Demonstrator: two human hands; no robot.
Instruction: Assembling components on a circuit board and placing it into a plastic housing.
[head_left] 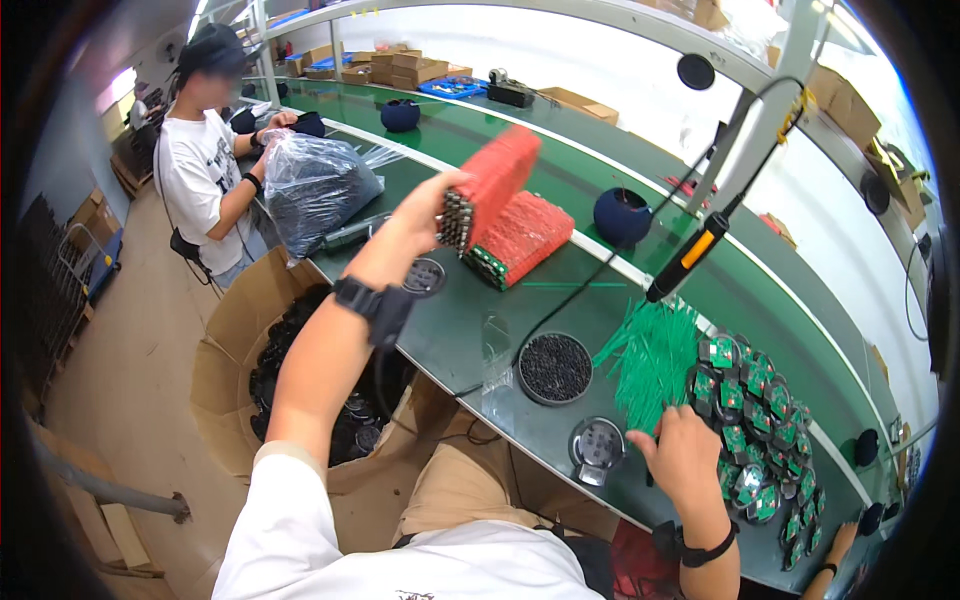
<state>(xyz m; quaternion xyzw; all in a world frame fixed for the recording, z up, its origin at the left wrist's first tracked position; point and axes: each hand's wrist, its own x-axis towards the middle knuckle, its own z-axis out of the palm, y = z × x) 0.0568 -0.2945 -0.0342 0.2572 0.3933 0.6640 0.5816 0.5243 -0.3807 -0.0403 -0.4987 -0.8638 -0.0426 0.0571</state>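
My left hand (428, 208) is raised over the bench, closed around a red bundle (503, 180) with many metal-tipped ends facing me. The bundle is slightly blurred. A second red bundle (530, 238), with green board edges at its near end, lies on the bench just beyond. My right hand (683, 452) is low over the bench with curled fingers; a dark slim item shows partly beneath it, too hidden to name. Beside that hand are a round black plastic housing (597, 450), a pile of thin green strips (655, 362) and a heap of black housings with green circuit boards (752, 430).
A round dish of small black parts (555, 368) sits near the bench edge. An electric screwdriver (688, 257) hangs on a cable above. At left, a cardboard box (225, 400) holds black parts; a co-worker (205, 170) handles a plastic bag (318, 190). Another person's hand (843, 540) shows lower right.
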